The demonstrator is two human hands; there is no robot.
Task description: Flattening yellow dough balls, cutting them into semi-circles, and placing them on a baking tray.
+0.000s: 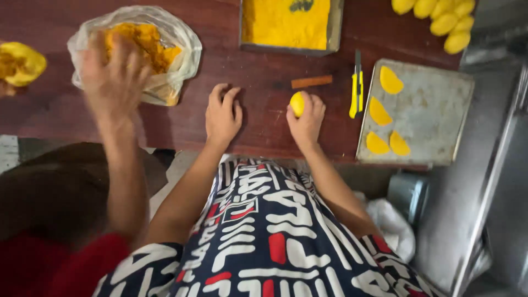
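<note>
Seen from above at a dark wooden table (258, 82), a person in a patterned navy, white and red garment works with both hands near the table's front edge. At the far left of the table lies one hollowed yellow fruit husk (19, 63). Just right of it, a co-worker's blurred hand (113, 77) reaches over one clear plastic bag (184, 52) that holds orange-yellow pulp; a red sleeve (71, 264) shows below it.

Toward the middle of the table, the person's left hand (223, 113) rests flat on the wood, fingers together and curled slightly, holding nothing. Right of it, the right hand (306, 118) is closed around one small yellow dough ball (297, 103), which sits at the fingertips just above the table's surface.

Beyond the hands, at the table's back edge, stands one rectangular metal pan (336, 33) filled with yellow dough. Between the pan and the right hand lies one short brown stick (311, 81). Right of the stick lies one yellow utility knife (356, 88). At the table's right end sits one grey metal tray (434, 110) carrying four yellow half-moon pastries (390, 80). At the table's far right corner are about seven more folded yellow pastries in a heap (440, 16).
</note>
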